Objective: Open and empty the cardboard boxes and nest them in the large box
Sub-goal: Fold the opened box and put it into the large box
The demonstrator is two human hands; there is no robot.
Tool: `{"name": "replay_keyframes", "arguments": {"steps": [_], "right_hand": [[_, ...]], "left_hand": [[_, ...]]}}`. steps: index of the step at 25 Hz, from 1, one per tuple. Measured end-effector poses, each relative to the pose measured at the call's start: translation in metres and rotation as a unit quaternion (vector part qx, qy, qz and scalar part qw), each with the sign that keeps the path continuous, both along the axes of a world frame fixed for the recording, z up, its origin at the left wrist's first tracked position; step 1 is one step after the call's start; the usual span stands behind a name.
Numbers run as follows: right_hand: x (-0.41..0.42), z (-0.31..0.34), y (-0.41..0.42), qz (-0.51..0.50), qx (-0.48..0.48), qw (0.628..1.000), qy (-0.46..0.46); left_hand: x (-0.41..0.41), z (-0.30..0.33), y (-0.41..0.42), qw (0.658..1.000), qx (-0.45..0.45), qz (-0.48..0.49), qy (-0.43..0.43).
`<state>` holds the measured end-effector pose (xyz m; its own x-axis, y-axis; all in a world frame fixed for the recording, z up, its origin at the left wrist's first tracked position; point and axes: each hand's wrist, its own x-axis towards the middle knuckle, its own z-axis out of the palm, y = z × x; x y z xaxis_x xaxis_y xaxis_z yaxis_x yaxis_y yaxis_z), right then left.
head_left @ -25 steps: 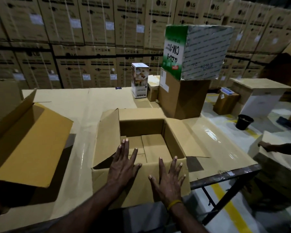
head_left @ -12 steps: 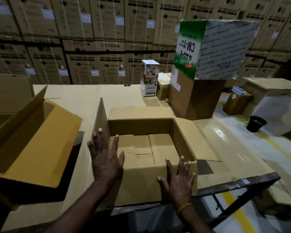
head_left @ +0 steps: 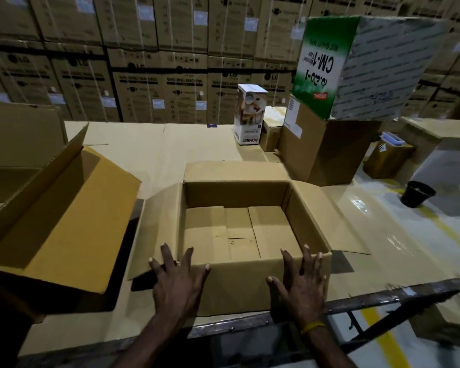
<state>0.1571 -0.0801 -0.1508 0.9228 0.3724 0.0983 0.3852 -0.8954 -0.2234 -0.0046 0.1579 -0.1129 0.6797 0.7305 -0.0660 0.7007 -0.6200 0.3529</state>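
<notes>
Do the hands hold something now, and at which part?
Nothing is gripped. Both hands, left and right, press flat on the open box's near wall.

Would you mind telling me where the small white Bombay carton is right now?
In the head view, the white Bombay carton stands upright at the table's far edge, right of centre, just left of a small brown box and the tall brown box.

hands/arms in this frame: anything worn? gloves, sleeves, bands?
No gloves on either hand. Left hand and its forearm are bare, with no sleeve in view. Right hand is bare too, with a thin yellow band around the wrist. No watch or rings that I can make out.
</notes>
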Motion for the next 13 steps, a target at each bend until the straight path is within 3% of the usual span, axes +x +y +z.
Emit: {"name": "replay_keyframes", "arguments": {"steps": [9,13], "right_hand": [[0.004,-0.015,0.006,-0.035,0.06,0.998,0.0],[0.001,-0.017,0.007,-0.044,0.073,0.996,-0.018]], "left_hand": [[-0.001,-0.031,0.005,0.988,-0.053,-0.028,-0.141],[0.003,-0.035,0.006,0.986,-0.058,-0.021,-0.157]]}}
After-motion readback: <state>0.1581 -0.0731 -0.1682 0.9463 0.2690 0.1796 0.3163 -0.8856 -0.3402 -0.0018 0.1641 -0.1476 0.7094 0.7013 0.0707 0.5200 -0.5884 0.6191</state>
